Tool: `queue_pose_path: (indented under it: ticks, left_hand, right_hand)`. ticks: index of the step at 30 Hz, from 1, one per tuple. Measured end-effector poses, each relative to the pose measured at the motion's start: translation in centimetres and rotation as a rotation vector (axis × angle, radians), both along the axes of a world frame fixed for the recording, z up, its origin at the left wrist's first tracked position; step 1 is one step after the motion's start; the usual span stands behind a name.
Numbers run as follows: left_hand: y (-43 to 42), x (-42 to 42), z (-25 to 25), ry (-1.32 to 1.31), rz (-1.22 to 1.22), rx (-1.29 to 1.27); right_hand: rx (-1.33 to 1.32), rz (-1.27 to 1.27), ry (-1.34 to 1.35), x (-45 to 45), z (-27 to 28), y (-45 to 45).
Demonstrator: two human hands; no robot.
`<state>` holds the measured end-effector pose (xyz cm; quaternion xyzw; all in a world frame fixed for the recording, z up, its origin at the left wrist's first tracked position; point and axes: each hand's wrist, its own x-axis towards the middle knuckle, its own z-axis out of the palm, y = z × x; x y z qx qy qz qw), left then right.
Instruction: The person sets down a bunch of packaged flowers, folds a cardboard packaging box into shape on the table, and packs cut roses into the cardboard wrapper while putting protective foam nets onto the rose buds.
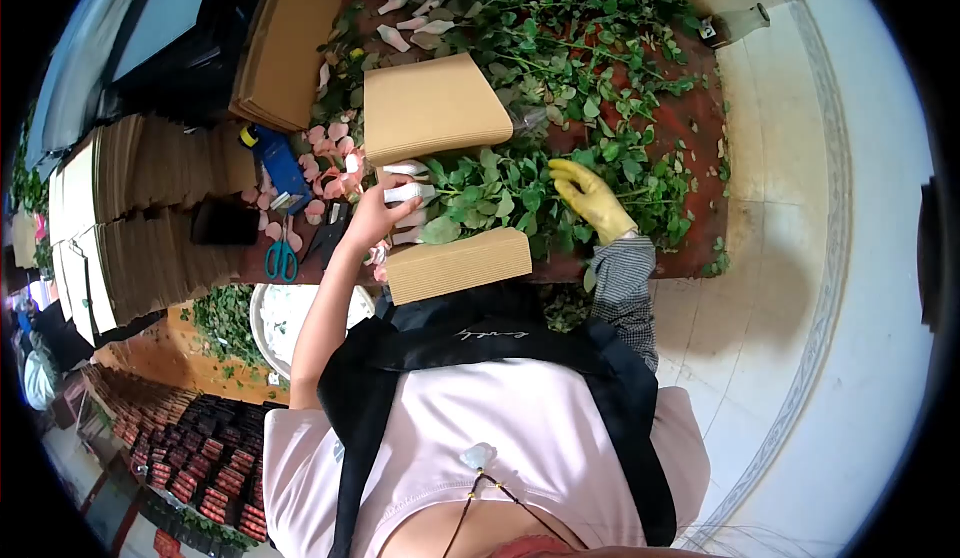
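Note:
My left hand (372,214), bare, has its fingertips closed on a white-wrapped flower head (408,193). Other wrapped heads lie in a row beside it, their leafy stems (490,190) running right. Over the stem ends is my right hand (590,198) in a yellow glove, fingers stretched out and nothing visibly held. The flowers lie between two parts of corrugated cardboard: a folded upper piece (435,108) and a lower strip (460,266) at the near table edge.
Leafy stems (600,48) cover the back of the red table (700,118). Pink petals (325,163), blue-handled scissors (281,261) and a blue tool (280,166) lie left. Cardboard stacks (150,228) stand farther left. A bottle (738,26) is back right, a white bucket (262,333) below the edge.

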<state>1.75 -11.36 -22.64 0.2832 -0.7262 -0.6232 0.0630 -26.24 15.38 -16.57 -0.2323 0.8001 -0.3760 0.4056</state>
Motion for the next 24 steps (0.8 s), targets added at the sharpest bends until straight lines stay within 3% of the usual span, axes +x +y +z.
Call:
queue_pose_path:
  ticks: [3,5,7,11,14,17,19,21,24]
  left_hand:
    - [0.1,0.1,0.6,-0.011,-0.064,0.015]
    - [0.4,-0.1,1.0,-0.032,-0.127,-0.007]
    - [0.4,-0.2,1.9,0.098,-0.189,-0.188]
    - [0.4,0.3,1.9,0.088,-0.258,-0.268]
    - [0.7,0.5,1.3,0.094,-0.249,-0.277]
    - [0.7,1.0,1.7,0.102,-0.225,-0.315]
    - [0.5,0.9,1.9,0.133,-0.213,-0.289]
    - [0.3,0.5,1.6,0.122,-0.186,-0.363]
    - [0.3,-0.4,1.3,-0.016,-0.094,-0.400]
  right_hand:
    - [0.014,-0.032,0.492,0.8,-0.7,-2.6]
    - [0.148,0.269,0.537,0.6,-4.1,-3.3]
    - [0.488,0.399,0.820,2.8,-6.7,-4.4]
    - [0.216,0.424,1.086,2.7,-8.3,-3.2]
    - [0.089,0.315,1.002,3.1,-5.1,-3.7]
    - [-0.128,0.084,1.085,3.5,-2.4,-3.9]
    - [-0.137,0.043,1.024,3.9,-0.8,-4.0]
    - [-0.311,-0.092,0.801,4.7,-2.0,-3.4]
    - [-0.192,-0.084,0.735,5.2,-2.2,-3.0]
